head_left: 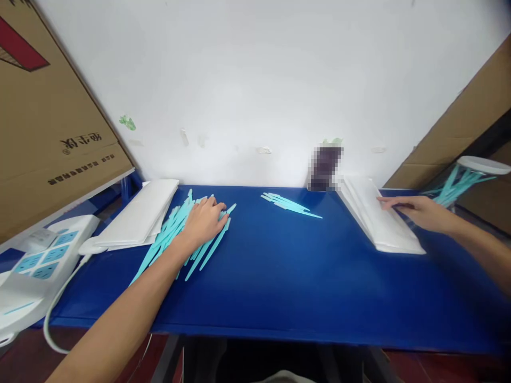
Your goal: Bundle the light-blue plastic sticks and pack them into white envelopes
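Note:
My left hand (205, 221) lies palm down on a loose pile of thin turquoise plastic sticks (170, 229), its fingers slightly apart and curved over them. Several more of these sticks lie as a small separate bundle (289, 204) at the back middle of the table. On the right, my right hand (417, 210) hovers over or touches a stack of white flat bags (379, 218); contact is hard to judge. Its fingers point left, stretched out, with nothing seen in them.
The blue table (279, 287) stands against a white wall. Another white stack (139, 215) lies left of the pile, beside a power strip (48, 266) with a cable. A clear container with turquoise sticks (459, 186) stands far right. A pixelated dark object (325, 167) leans at the wall. Cardboard (51, 122) flanks the left.

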### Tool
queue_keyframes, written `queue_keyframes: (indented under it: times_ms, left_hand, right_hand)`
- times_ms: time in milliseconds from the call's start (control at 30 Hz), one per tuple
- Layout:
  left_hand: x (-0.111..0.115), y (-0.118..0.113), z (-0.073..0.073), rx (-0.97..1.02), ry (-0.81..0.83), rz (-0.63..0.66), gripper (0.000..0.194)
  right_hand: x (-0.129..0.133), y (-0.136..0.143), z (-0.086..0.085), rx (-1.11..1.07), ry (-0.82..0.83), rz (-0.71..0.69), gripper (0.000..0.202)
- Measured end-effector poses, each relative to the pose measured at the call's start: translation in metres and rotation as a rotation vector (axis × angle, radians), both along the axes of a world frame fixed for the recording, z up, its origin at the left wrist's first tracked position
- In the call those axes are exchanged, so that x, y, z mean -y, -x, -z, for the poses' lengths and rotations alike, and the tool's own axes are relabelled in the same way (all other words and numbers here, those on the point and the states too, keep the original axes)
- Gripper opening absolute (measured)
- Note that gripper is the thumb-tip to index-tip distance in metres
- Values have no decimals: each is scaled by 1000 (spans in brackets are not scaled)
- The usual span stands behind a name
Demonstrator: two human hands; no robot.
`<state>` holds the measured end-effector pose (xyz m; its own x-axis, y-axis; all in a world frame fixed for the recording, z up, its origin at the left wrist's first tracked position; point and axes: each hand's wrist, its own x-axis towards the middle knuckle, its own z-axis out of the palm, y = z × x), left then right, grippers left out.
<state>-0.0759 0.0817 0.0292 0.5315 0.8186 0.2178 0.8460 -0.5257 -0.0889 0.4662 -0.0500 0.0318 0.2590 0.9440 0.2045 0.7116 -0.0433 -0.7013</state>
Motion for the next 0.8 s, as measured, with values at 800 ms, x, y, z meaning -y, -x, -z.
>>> queue_keyframes:
  times_ms: [800]
  left_hand:
    - [10,39,-45,154,237,-9,37]
  right_hand:
    - [-81,210,31,706,-16,-564,51]
